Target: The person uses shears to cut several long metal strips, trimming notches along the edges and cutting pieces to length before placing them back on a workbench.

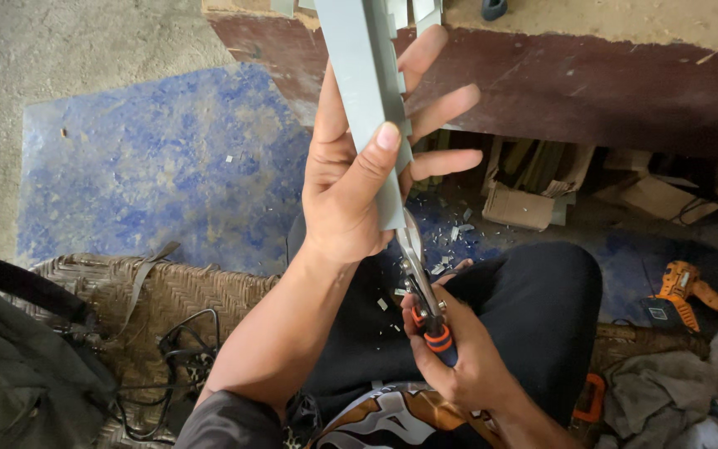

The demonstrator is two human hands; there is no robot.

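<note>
Snips are biting into the bottom end of the grey metal channel, centre frame. My left hand is wrapped around the channel, my right hand squeezes the orange handles. Metal scraps litter the floor, so I'd guess trimming's well underway, not finished.

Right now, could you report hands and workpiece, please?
Left hand grips grey metal strip. Right hand squeezes snips, blades at strip's end. Nothing blocking.

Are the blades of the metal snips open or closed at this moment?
Nearly closed. The snips, squeezed by the right hand, show blades together at the edge of the grey metal strip held by the left hand.
</note>
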